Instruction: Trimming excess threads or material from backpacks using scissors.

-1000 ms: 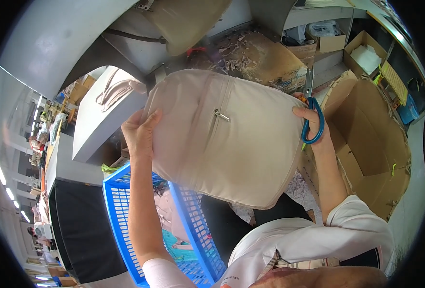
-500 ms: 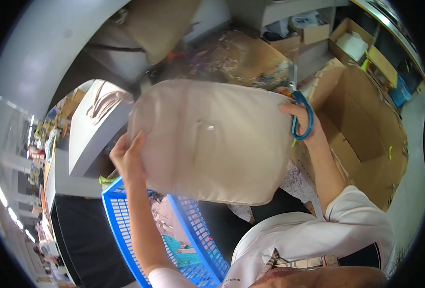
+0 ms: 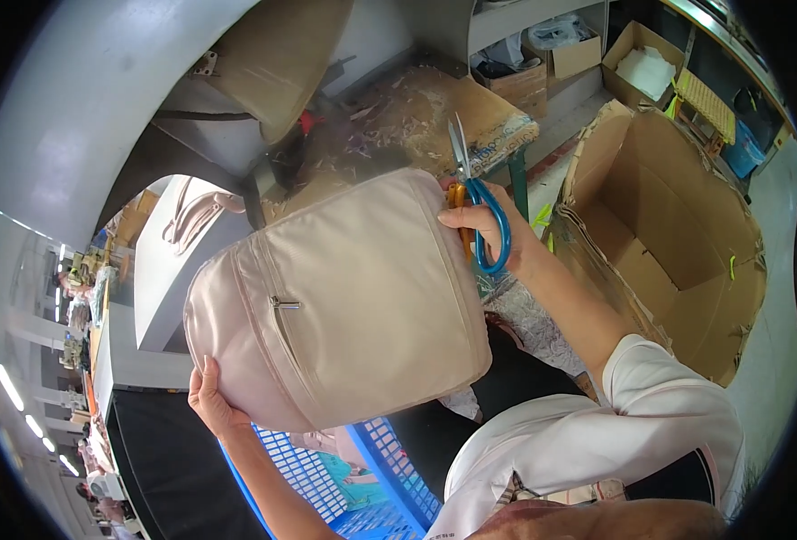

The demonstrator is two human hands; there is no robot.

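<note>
A pale pink and beige fabric bag piece (image 3: pixel 371 297) with rounded corners is held up tilted before me. A short zip with a metal puller (image 3: pixel 284 304) crosses its left part. My left hand (image 3: pixel 216 400) pinches its lower left edge, thumb on the front. My right hand (image 3: pixel 493 229) grips its upper right edge with the thumb. That same hand also holds blue-handled scissors (image 3: pixel 493 225), their blades pointing up, and a slim orange tool (image 3: pixel 461 211) whose kind I cannot make out. The fingers behind the fabric are hidden.
A blue plastic basket (image 3: pixel 389 459) with pink and teal fabric stands below the bag piece. A big open cardboard box (image 3: pixel 678 243) is at right. Beyond lies a worn wooden board (image 3: pixel 407 117). Pink strips (image 3: pixel 196 211) lie on a white surface (image 3: pixel 160 279) at left.
The bag piece has tilted, its left end dropping and its right end swinging up and inward. Both hands moved with it, the scissors going left. The zip now shows clearly.
</note>
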